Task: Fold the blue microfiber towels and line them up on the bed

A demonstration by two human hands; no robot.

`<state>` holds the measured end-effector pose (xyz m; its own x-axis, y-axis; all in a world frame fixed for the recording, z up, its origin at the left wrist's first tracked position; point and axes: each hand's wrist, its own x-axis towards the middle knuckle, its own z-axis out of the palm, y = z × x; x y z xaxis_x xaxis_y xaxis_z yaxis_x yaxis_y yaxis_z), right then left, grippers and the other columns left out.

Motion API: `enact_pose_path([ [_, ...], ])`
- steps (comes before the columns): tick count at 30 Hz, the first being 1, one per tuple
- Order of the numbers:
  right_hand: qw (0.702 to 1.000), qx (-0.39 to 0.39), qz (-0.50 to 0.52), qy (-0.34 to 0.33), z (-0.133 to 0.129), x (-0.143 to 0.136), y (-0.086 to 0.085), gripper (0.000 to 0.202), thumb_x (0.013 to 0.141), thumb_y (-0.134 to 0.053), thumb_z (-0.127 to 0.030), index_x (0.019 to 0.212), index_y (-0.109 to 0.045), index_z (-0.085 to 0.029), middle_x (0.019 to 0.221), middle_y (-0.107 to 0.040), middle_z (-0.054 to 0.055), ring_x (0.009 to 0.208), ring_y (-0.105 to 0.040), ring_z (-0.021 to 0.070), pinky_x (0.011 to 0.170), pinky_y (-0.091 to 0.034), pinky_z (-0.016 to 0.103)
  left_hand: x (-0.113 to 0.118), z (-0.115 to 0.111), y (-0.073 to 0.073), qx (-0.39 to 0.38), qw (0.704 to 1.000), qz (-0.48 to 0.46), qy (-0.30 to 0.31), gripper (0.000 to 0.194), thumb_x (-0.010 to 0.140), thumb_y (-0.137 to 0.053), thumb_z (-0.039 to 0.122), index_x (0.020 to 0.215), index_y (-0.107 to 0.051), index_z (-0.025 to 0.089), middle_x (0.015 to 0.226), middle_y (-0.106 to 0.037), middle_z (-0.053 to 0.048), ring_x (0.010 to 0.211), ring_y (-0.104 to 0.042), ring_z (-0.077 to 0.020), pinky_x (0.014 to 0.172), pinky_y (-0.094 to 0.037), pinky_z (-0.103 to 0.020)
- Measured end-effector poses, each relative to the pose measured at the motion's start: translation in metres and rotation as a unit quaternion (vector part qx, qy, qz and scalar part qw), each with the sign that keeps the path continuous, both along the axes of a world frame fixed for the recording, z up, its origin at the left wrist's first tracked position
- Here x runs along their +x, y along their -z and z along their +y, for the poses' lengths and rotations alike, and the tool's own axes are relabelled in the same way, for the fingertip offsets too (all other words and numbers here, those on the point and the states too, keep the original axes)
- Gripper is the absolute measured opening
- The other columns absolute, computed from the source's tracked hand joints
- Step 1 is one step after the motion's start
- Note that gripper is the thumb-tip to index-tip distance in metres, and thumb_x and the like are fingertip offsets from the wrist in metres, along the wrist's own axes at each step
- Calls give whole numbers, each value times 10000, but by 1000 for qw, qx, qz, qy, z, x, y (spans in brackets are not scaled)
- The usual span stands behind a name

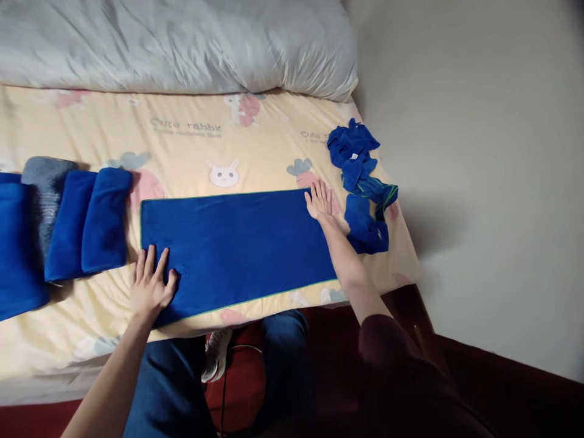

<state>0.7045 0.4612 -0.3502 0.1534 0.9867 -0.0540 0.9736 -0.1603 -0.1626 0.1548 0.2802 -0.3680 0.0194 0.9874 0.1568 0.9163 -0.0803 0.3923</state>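
Blue cloth (241, 246), one, flat under two hands (150, 287) (320, 202); grey towel (48, 185), one.

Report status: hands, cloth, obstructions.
Left hand open on cloth's left edge, right hand open at far right corner. Cloth spread flat. Crumpled pile near right forearm; folded stack left.

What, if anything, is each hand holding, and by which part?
Nothing is held: the left hand lies open across the left edge of the spread blue cloth, the right hand open at its far right corner.
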Motion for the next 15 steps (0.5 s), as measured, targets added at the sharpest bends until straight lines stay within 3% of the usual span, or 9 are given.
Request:
enact_pose_path([
  [3,994,41,-3,-103,-51,-30,2,697,1161,-211,-475,1752,-202,-106,1844,-74,111,1723,-28,294,1387,0,588,-1,0,1,-13,1000,-6,2,722,1024,-438,453,1720,-374,273,1830,-195,-28,1697,-153,-340,1396,-128,-560],
  [5,984,15,16,-177,-90,-36,6,683,1147,-284,-490,1748,-259,-167,1841,-127,78,1719,-107,266,1399,-71,554,-2,0,2,-16,1000,-19,2,732,1014,-457,458,1716,-385,263,1831,-188,-33,1696,-151,-359,1394,-117,-579],
  [6,983,0,22,-182,-105,-33,9,679,1141,-308,-489,1744,-278,-179,1838,-148,76,1715,-136,261,1400,-97,545,-2,0,2,-16,1000,-24,2,735,1010,-463,462,1711,-394,252,1831,-187,-40,1695,-151,-369,1391,-115,-588],
  [12,999,-16,18,-36,-144,18,5,698,1128,-304,-478,1737,-280,-137,1827,-186,122,1712,-152,286,1383,-141,592,0,-1,-3,-31,1000,-4,-2,719,1031,-410,503,1686,-436,206,1832,-184,-43,1695,-156,-363,1383,-120,-567],
  [15,1000,9,-15,-18,-179,21,-1,703,1129,-267,-466,1741,-263,-120,1831,-159,140,1719,-100,306,1378,-98,620,1,-1,-7,-43,999,0,2,724,1038,-408,501,1680,-442,167,1828,-191,-91,1702,-134,-349,1383,-102,-553],
])
